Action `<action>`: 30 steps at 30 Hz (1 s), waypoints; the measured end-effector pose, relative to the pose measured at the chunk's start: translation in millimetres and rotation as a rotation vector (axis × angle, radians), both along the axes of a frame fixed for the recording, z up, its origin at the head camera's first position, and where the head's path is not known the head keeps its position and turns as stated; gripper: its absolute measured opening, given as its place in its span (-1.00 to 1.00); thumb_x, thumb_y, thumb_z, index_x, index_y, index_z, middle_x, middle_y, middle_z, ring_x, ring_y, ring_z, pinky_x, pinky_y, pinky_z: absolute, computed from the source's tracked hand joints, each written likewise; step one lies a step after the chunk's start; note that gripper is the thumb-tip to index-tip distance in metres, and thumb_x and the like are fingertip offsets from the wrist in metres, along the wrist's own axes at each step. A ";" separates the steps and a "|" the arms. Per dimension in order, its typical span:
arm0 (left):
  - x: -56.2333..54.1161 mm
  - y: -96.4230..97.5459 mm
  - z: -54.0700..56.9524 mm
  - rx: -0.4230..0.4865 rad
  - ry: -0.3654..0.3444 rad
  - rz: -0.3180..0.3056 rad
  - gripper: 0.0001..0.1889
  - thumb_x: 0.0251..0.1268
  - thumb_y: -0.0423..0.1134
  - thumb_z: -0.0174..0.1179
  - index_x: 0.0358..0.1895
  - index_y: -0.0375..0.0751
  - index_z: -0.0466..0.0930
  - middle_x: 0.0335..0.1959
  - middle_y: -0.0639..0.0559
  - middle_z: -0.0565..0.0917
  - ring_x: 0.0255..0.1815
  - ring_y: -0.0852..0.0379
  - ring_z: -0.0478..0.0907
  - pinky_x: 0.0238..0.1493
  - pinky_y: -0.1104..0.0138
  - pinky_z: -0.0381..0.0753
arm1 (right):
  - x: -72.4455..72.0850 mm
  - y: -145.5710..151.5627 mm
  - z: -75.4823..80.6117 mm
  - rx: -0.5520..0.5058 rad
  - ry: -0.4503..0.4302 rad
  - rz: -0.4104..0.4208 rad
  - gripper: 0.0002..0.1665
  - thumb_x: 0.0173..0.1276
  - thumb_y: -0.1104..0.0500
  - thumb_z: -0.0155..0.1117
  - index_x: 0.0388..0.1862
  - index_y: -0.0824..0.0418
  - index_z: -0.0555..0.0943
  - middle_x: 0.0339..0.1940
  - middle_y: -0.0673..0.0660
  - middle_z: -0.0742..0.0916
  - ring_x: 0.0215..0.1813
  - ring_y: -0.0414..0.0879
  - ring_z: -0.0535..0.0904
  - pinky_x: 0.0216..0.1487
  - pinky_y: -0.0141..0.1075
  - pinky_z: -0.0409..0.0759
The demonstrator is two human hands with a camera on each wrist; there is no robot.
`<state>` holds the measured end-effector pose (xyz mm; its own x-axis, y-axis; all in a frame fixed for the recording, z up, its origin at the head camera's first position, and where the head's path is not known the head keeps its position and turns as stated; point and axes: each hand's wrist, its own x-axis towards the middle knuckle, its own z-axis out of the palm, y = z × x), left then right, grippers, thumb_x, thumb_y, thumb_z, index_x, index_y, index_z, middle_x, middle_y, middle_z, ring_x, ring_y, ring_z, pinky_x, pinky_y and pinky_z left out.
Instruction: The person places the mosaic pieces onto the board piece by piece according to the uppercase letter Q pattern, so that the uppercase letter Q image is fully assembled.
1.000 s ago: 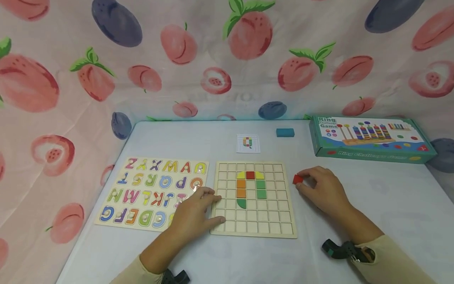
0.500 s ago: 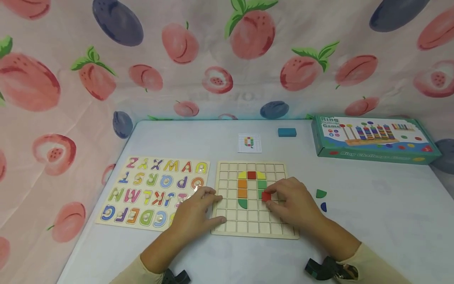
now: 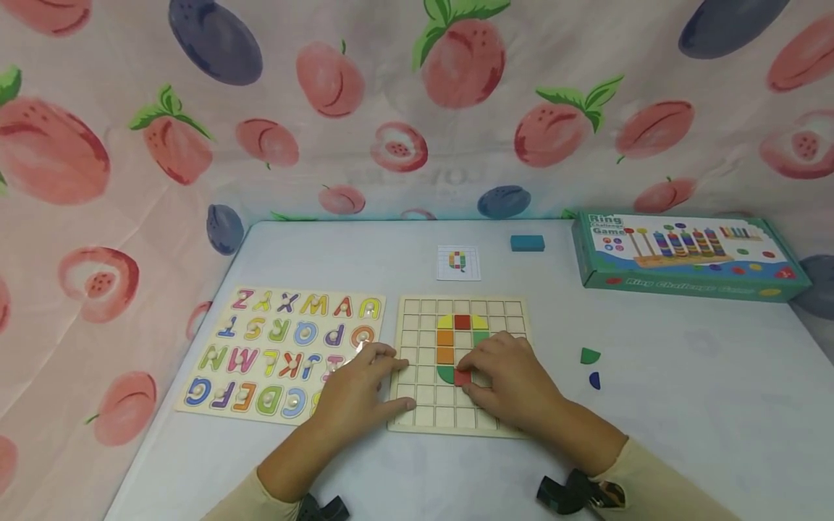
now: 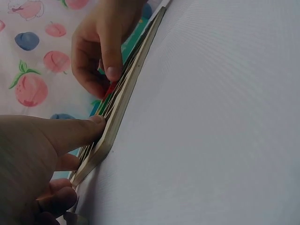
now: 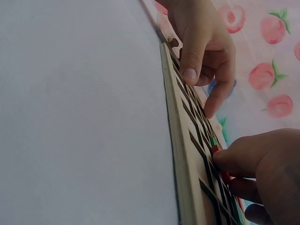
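My right hand [image 3: 517, 380] pinches a red square block [image 3: 462, 378] between thumb and fingertips. The block is at a cell of the wooden grid board [image 3: 423, 417], just right of a green quarter-round piece [image 3: 446, 374]. Up from there, two orange squares [image 3: 445, 346] form a column. Across the top sit yellow corner pieces and another red square [image 3: 462, 322]; a green square [image 3: 481, 337] shows on the right side, partly behind my hand. My left hand [image 3: 355, 391] rests on the board's left edge, thumb [image 4: 84, 131] and fingers extended.
An alphabet board [image 3: 260, 405] lies left of the grid board. A green quarter-round [image 3: 589, 355] and a small blue piece [image 3: 595, 380] lie to the right. Behind are a pattern card [image 3: 458, 275], a blue block [image 3: 527, 243] and a green game box [image 3: 684, 284].
My right hand has carried the red square block leftward from beside the board to the cell by the green quarter-round. The left hand keeps its place on the board's edge.
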<state>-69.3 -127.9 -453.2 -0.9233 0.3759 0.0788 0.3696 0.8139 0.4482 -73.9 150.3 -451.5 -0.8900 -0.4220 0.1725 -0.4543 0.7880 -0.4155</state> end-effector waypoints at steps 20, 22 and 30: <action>0.4 1.0 -0.2 0.001 -0.005 -0.007 -0.42 0.04 0.12 0.67 0.16 0.07 0.79 0.21 0.12 0.61 -0.09 0.16 0.68 -0.19 0.25 0.62 | -0.8 -0.2 0.0 0.041 0.020 -0.015 -0.81 0.21 0.08 0.60 -0.18 -0.08 0.82 -0.24 -0.16 0.69 -0.05 -0.13 0.54 -0.01 -0.12 0.45; 0.6 1.2 0.2 0.001 -0.007 -0.004 -0.42 0.04 0.12 0.67 0.16 0.07 0.79 0.21 0.12 0.61 -0.09 0.15 0.68 -0.19 0.24 0.62 | -0.5 1.0 0.8 0.036 0.012 -0.017 -0.78 0.20 0.07 0.61 -0.16 -0.07 0.82 -0.20 -0.14 0.70 -0.03 -0.12 0.56 0.02 -0.10 0.46; 0.5 0.4 0.3 0.001 -0.004 -0.001 -0.42 0.03 0.11 0.68 0.15 0.05 0.80 0.20 0.12 0.61 -0.11 0.15 0.68 -0.21 0.26 0.61 | 4.6 15.1 -0.5 0.019 -0.034 -0.028 -0.64 0.22 -0.03 0.61 0.01 -0.06 0.81 -0.11 -0.16 0.71 0.00 -0.17 0.55 0.06 -0.10 0.46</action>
